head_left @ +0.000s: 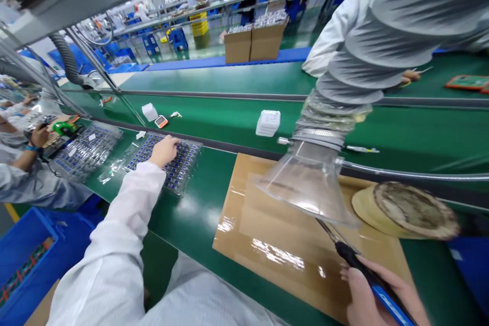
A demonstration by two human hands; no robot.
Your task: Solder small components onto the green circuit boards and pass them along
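Observation:
My left hand (pixel 165 151) reaches out over a clear plastic tray (pixel 182 183) packed with rows of small dark blue and silver parts. Its fingers curl down at the tray's far side; whatever lies between the fingertips is too small to make out. At lower right, my right hand (pixel 369 290) grips a soldering iron (pixel 382 288) with a black grip and blue handle. The iron's thin metal end points up and left, under the rim of a clear extraction hood (pixel 305 178). Below it lies a brown board (pixel 263 244) with a shiny plastic covering.
A ribbed grey duct (pixel 367 56) drops to the hood. A round yellowish container (pixel 405 211) sits right of it. White plastic boxes (pixel 268 123) rest on the green belt (pixel 221 112). Another tray (pixel 89 147) lies left beside a co-worker's hand (pixel 39 136). A blue bin (pixel 34 249) stands lower left.

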